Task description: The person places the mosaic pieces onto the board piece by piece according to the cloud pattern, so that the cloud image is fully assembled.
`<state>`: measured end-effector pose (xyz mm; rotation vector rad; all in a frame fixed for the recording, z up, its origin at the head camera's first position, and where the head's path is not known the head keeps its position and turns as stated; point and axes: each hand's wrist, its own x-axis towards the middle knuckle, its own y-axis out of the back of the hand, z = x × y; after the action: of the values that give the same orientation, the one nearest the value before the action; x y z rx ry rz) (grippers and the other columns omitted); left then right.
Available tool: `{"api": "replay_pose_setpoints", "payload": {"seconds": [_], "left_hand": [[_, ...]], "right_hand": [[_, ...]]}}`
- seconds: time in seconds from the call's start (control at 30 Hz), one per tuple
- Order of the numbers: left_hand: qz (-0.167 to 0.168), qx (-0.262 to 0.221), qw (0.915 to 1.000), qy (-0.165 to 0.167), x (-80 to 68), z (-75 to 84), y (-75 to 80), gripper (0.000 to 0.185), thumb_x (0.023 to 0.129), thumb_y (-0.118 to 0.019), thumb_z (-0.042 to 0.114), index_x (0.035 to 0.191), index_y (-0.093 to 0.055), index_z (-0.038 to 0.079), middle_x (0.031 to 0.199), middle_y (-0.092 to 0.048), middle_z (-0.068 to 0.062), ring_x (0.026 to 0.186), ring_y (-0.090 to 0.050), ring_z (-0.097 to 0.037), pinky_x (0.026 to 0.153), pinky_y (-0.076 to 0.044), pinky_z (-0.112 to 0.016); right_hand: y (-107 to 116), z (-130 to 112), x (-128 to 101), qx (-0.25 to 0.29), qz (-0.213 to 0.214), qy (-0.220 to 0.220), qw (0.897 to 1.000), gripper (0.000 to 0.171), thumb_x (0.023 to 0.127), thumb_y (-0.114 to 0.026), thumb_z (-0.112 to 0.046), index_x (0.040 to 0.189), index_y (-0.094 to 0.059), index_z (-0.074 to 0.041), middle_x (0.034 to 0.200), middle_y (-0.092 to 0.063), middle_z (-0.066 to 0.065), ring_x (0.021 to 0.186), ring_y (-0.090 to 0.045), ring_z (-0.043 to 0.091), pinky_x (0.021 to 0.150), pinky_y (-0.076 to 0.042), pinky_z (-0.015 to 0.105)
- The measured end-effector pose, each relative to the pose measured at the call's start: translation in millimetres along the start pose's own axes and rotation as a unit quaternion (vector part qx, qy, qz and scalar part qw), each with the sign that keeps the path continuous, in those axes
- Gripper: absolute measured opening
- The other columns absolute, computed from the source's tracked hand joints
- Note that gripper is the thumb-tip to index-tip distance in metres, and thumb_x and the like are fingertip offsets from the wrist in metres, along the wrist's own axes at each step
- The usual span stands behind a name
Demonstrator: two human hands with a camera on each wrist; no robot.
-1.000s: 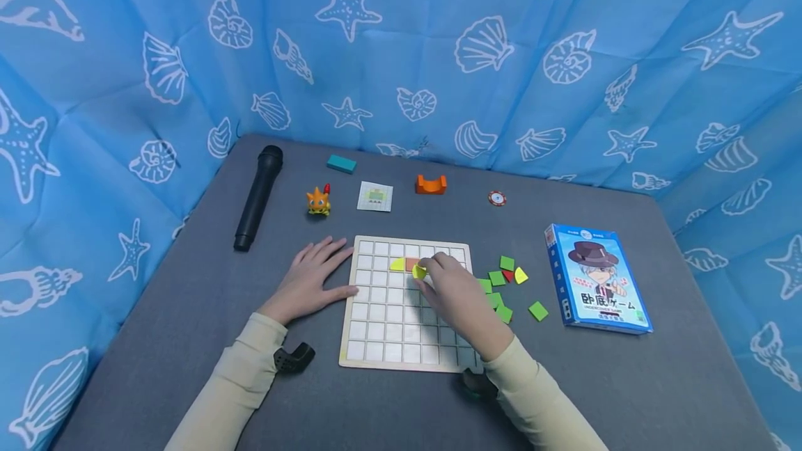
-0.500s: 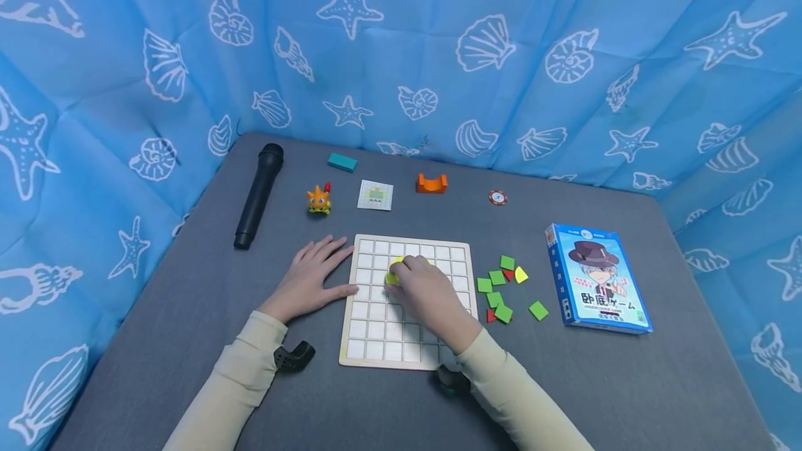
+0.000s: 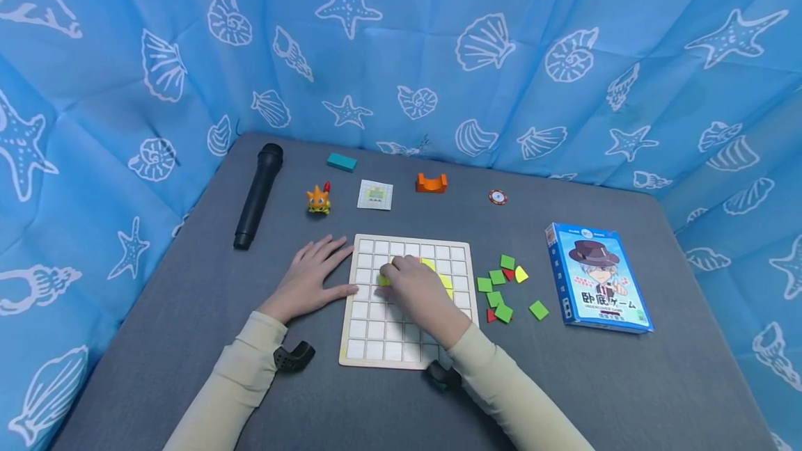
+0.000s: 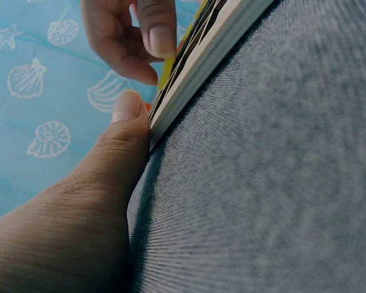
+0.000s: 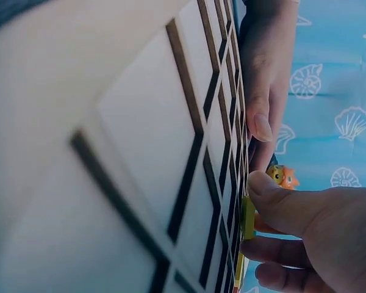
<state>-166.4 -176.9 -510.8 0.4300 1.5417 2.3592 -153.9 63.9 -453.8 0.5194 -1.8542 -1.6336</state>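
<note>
At the left of the bench [image 3: 677, 381] lies a black microphone [image 3: 258, 197]. Next, the left hand [image 3: 310, 280] has its fingers spread and its thumb against the edge of a gridded board [image 3: 374, 330]; it holds nothing. Beyond it stand an orange figurine [image 3: 318, 202] and a teal block [image 3: 342, 163], then a printed card [image 3: 375, 196]. Over the board, the right hand [image 3: 418, 294] is curled, thumb and fingers seeming to pinch a yellow piece [image 3: 383, 280] close to the cells. Just right of its knuckles, other yellow pieces [image 3: 447, 282] lie on the grid. The laying-out looks begun but unfinished: most visible cells are bare white, and those under the hand cannot be judged. Past the board's right edge, green tiles [image 3: 497, 278], red pieces [image 3: 491, 315] and a yellow wedge [image 3: 521, 274] lie loose, apparently unplaced. Farthest right is a blue box [image 3: 604, 278].
</note>
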Motion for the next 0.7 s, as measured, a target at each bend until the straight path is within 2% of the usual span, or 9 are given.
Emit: {"api": "replay_pose_setpoints", "payload": {"seconds": [0.2, 0.43, 0.57, 0.7], "left_hand": [[0.002, 0.006, 1.0, -0.003, -0.5, -1.7, 1.0, 0.083, 0.084, -0.048, 0.073, 0.151, -0.033, 0.026, 0.156, -0.03, -0.002, 0.146, -0.019, -0.029, 0.114, -0.015, -0.057], [-0.001, 0.003, 1.0, 0.001, -0.1, -0.4, 2.9, 0.082, 0.085, -0.049, 0.072, 0.151, -0.032, 0.026, 0.157, -0.028, -0.001, 0.146, -0.018, -0.026, 0.116, -0.013, -0.055], [-0.006, 0.004, 1.0, 0.002, -0.2, -0.2, 2.5, 0.082, 0.086, -0.048, 0.072, 0.151, -0.031, 0.026, 0.157, -0.028, -0.001, 0.147, -0.017, -0.026, 0.116, -0.013, -0.054], [-0.01, 0.001, 0.9999, 0.005, -0.4, 1.0, 2.6, 0.081, 0.086, -0.05, 0.07, 0.151, -0.031, 0.025, 0.157, -0.028, -0.001, 0.147, -0.017, -0.026, 0.116, -0.012, -0.054]], "right_hand": [[0, -2, 2, 0.021, -0.019, -0.017, 0.999, 0.031, 0.085, -0.074, -0.032, 0.107, -0.07, -0.011, 0.091, -0.064, -0.002, 0.082, -0.058, 0.011, 0.071, -0.053, 0.026], [0, -2, 4, 0.01, -0.01, -0.007, 1.0, 0.035, 0.084, -0.074, -0.034, 0.11, -0.068, -0.011, 0.092, -0.065, -0.001, 0.081, -0.059, 0.011, 0.07, -0.054, 0.025], [1, -4, 8, 0.014, -0.021, -0.021, 0.999, 0.033, 0.085, -0.073, -0.035, 0.107, -0.068, -0.011, 0.09, -0.065, -0.001, 0.079, -0.059, 0.011, 0.068, -0.053, 0.025], [1, -4, 13, 0.024, -0.04, -0.056, 0.997, 0.032, 0.085, -0.071, -0.041, 0.096, -0.067, -0.011, 0.078, -0.061, -0.003, 0.067, -0.054, 0.01, 0.057, -0.048, 0.024]]}}
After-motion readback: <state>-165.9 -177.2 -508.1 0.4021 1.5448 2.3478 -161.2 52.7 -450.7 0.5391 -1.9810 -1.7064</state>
